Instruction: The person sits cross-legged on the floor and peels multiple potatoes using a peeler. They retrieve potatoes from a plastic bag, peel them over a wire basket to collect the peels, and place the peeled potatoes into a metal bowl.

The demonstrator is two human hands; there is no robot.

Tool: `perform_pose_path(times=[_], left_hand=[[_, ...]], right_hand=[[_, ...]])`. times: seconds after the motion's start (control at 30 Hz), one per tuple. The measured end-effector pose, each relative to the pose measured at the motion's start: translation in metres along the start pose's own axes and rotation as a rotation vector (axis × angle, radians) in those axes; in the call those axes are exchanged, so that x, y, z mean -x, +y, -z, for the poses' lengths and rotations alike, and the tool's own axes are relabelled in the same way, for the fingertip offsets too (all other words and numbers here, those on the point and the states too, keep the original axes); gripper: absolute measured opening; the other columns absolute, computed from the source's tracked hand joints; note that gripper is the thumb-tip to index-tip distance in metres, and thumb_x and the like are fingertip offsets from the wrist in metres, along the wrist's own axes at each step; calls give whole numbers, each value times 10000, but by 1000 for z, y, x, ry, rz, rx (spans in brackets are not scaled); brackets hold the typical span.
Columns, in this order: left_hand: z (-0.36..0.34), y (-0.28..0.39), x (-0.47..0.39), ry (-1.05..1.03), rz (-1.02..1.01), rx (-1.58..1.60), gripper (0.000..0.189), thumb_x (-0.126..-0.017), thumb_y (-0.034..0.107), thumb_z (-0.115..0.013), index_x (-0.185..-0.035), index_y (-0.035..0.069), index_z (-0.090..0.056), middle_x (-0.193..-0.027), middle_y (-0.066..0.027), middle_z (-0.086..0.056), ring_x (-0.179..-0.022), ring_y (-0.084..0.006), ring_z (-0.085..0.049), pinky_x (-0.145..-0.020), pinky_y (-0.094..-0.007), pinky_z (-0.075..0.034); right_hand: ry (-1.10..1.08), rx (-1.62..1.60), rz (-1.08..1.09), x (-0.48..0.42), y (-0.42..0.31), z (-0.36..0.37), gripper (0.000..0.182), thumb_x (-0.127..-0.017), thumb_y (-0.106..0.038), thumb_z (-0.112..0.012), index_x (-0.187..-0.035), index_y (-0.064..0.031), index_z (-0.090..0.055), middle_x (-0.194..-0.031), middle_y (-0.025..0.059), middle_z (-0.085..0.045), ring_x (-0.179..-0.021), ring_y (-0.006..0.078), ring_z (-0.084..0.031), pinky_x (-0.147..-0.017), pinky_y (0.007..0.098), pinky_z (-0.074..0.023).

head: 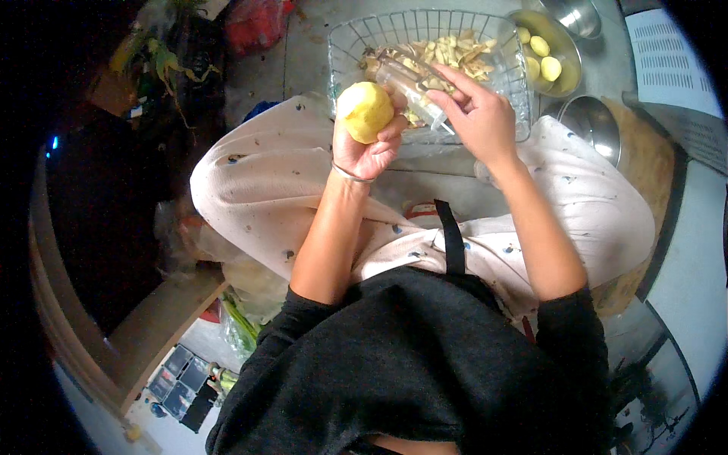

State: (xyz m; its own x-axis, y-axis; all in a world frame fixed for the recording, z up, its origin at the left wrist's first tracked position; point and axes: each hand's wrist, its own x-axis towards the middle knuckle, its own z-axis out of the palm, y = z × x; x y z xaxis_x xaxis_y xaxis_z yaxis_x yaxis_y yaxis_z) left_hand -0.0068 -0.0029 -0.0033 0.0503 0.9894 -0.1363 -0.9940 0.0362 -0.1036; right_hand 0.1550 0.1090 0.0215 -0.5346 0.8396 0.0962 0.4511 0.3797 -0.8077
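Observation:
My left hand (pixel 375 142) is closed round a peeled yellow potato (pixel 365 112), held up at the near left side of a wire basket. My right hand (pixel 475 108) grips a peeler (pixel 424 108) with a pale, translucent part, just right of the potato and apart from it; its exact form is hard to make out. Below both hands, the wire basket (pixel 526 94) is lined with clear plastic and holds a heap of potato peelings (pixel 455 54). To its right, several peeled potatoes (pixel 550 69) lie in a metal bowl (pixel 571 57).
A second metal bowl (pixel 594 128) stands by my right knee, and another (pixel 580 17) is at the top right. A red plastic bag (pixel 256 25) lies beyond my left knee. Leafy vegetables (pixel 162 62) are at the upper left. A white slotted panel (pixel 671 62) is at the far right.

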Motion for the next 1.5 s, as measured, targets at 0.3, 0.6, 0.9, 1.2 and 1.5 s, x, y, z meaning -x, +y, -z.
perform_pose_path(times=[0.3,0.6,0.9,1.2,1.5], left_hand=[[2,0,0,135,-18,-142,458,-952,419,-438,-1115,14,-578,-1014,-144,-598,-614,-180,-481,-393,-212,-360],[-1,-15,-10,664,-351,-844,376,-975,396,-430,-1031,51,-568,-867,-99,-656,-662,-192,-608,-458,-277,-419],[-3,-45,-9,331,-251,-1418,508,-976,186,-526,-1438,56,-361,-1351,-81,-482,-1193,-185,-494,-993,-337,-431],[-150,5,93,-63,-311,-1380,466,-911,109,-605,-1329,-44,-465,-1233,-151,-598,-1110,-192,-586,-970,-324,-444],[60,147,269,1340,-1071,-819,220,-921,233,-507,-915,36,-603,-698,-45,-569,-604,-125,-533,-542,-259,-427]], right_hand=[[-100,164,-74,-4,1,3,402,-803,-367,-724,-1178,-238,-659,-929,54,-712,-672,195,-681,-551,312,-519],[-89,-355,-388,-13,23,-24,670,-722,-469,-799,-1165,-16,-583,-744,18,-600,-560,77,-531,-495,242,-440],[-234,-1010,-927,-4,31,-27,481,-841,-430,-703,-1121,-69,-552,-730,2,-582,-451,37,-421,-373,199,-321],[-31,-1734,-674,-74,181,90,675,-888,-460,-613,-1352,-8,-421,-1161,85,-617,-452,36,-311,-396,176,-315],[-247,-1518,-591,-59,161,69,373,-981,-310,-518,-1258,-62,-552,-955,25,-626,-422,40,-247,-370,175,-257]])
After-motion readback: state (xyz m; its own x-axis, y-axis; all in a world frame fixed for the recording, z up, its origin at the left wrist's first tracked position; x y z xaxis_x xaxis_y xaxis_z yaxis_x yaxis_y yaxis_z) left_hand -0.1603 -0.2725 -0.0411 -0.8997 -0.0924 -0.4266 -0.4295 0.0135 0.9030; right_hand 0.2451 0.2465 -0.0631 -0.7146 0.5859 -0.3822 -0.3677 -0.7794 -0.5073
